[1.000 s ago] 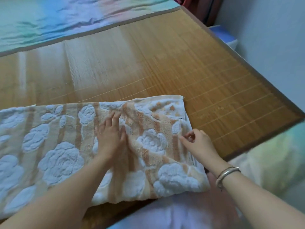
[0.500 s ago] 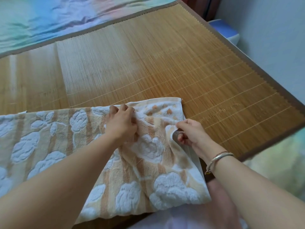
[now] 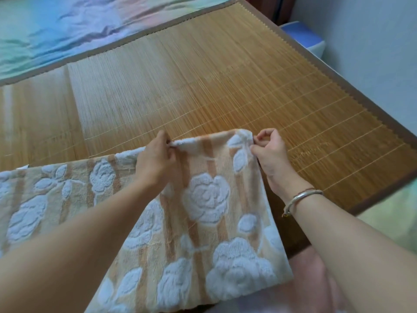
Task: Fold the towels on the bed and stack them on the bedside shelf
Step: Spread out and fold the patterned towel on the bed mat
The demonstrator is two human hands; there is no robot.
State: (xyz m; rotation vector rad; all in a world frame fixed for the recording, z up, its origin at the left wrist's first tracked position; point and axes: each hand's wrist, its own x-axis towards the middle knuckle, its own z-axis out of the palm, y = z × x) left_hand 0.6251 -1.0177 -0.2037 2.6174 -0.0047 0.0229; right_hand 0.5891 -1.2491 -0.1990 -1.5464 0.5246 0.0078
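Towel (image 3: 203, 199), tan stripes with white rose pattern, lies on the bamboo mat (image 3: 203, 75) on the bed, near edge toward the camera. Left hand (image 3: 155, 159) pinches the towel's far edge, fingers curled on the cloth. Right hand (image 3: 270, 152) pinches the far right corner, fingers curled round it; bracelet (image 3: 302, 197) on that wrist. Held edge is raised off the mat between the two hands. Pastel sheet (image 3: 67, 26) beyond the mat. Blue-and-white box (image 3: 304, 37) at upper right, beside the wall.
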